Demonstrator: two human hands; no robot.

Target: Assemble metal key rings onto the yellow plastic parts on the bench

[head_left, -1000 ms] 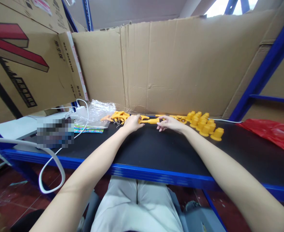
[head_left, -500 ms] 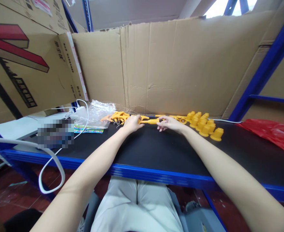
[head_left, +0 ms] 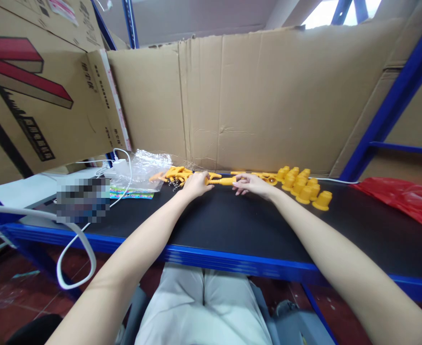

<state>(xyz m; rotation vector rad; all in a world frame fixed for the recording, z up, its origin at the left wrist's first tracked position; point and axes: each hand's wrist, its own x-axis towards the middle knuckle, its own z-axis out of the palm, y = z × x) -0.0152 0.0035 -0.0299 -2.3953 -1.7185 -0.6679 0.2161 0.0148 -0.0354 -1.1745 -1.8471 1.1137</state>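
Orange plastic piece (head_left: 223,181), slim and thicker toward the right, sits level between both hands near the back of the black tabletop (head_left: 239,225), its left end hidden by the hand. Left hand (head_left: 196,184) is curled closed around that end, finger detail hidden; right hand (head_left: 251,186) has thumb and index pinching the other end, remaining fingers loosely bent. Orange parts pile (head_left: 179,172) and small metal bits (head_left: 175,183) lie beside the left hand, partly blocked by it, with yellow flanged cups (head_left: 305,193) standing grouped right of the right hand and cardboard (head_left: 268,96) walling off the back.
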